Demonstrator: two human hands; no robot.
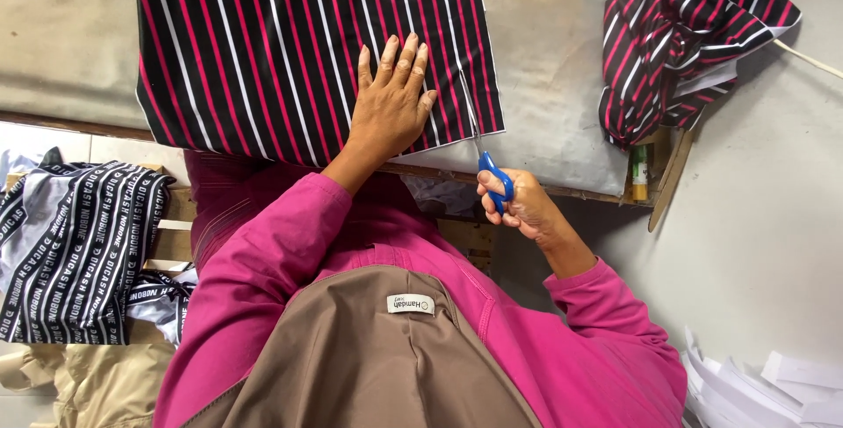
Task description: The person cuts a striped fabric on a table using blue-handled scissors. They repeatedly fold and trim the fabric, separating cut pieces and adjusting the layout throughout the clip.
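Note:
A black cloth with red and white stripes (263,42) lies flat on the grey table (553,59). My left hand (391,103) presses flat on the cloth near its near edge, fingers spread. My right hand (518,200) grips blue-handled scissors (490,173) at the table's near edge. The blades reach into the cloth just right of my left hand, along a cut line. Both arms wear pink sleeves.
A bundle of the same striped cloth (685,42) sits at the table's right end, above a wooden stick (672,173). Black-and-white printed fabric (79,244) hangs at the left. White paper pieces (764,384) lie at the lower right.

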